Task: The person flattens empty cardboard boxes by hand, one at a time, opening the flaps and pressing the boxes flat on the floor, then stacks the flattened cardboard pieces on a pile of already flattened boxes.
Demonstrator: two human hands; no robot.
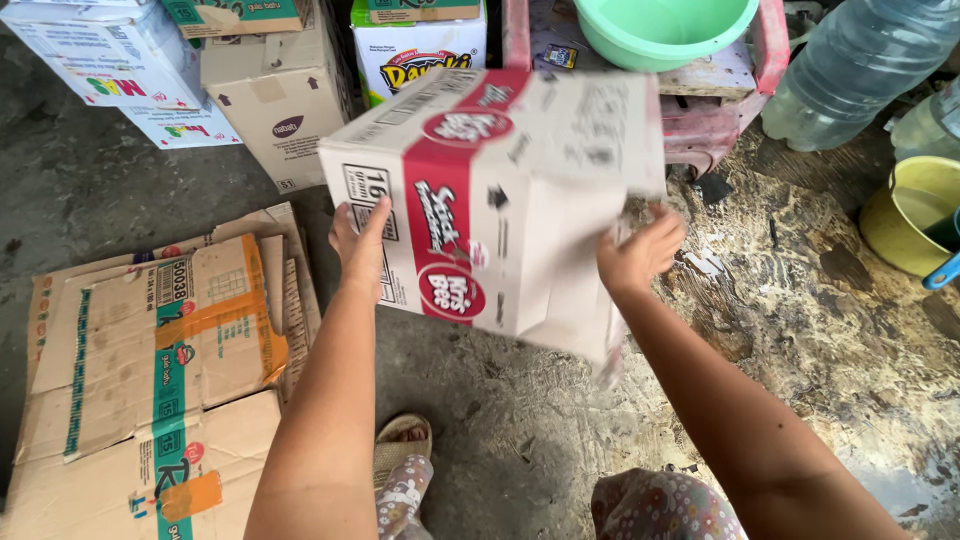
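Grey concrete floor (90, 180) under flattened cartons (150, 380)

**A shop's back storeroom or yard, judging by the cartons**

This looks like the stock area of a small grocery or goods shop. Printed cardboard cartons (285, 95) stand stacked along the far side, more of them beside a white and green box (415, 50). Flattened cardboard sheets (150, 380) lie piled on the rough grey concrete floor (80, 190), which is stained and patchy toward the right. A worn red plastic stool (710, 120) carries a green plastic basin (665, 30). A large clear water bottle (860, 70) and a yellow bucket (915, 215) sit by the edge, household gear kept among the goods.
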